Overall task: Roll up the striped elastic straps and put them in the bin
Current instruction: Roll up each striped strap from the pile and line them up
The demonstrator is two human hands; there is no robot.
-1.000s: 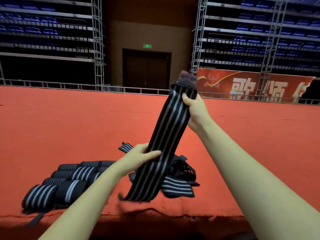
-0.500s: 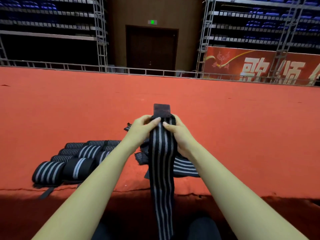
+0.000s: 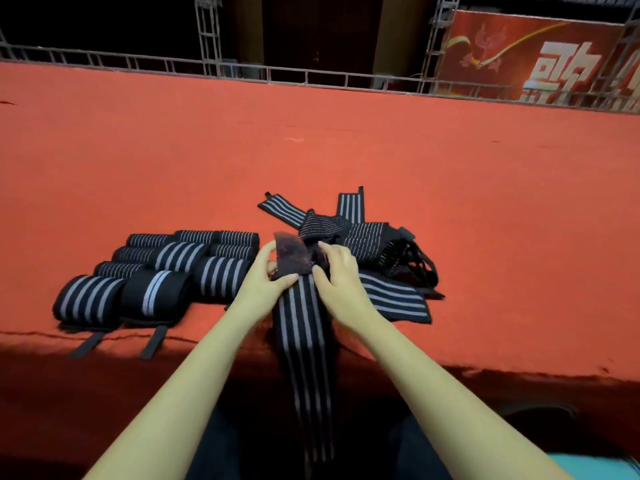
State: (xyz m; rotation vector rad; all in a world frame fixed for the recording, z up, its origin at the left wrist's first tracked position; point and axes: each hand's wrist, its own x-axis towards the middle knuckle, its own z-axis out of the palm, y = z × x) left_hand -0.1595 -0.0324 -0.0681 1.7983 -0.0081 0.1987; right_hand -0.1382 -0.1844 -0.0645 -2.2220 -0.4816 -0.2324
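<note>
Pinching the top end of one striped strap (image 3: 304,334) in the left grip (image 3: 266,275), thumb and fingers curled round its dark fastening patch (image 3: 289,252). Pinched from the other side in the right grip (image 3: 341,275), fingers likewise curled. Lengthwise away from the body: patch end forward above the red worktop (image 3: 346,150), tail down over the near edge between the forearms. Just left, rolled straps (image 3: 214,275); just behind, loose straps (image 3: 367,233).

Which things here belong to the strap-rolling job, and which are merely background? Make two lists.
Job: held strap, gripped near its top end by left hand and right hand; rolled straps; loose straps.
Background: red carpet; metal railing; red banner.
</note>
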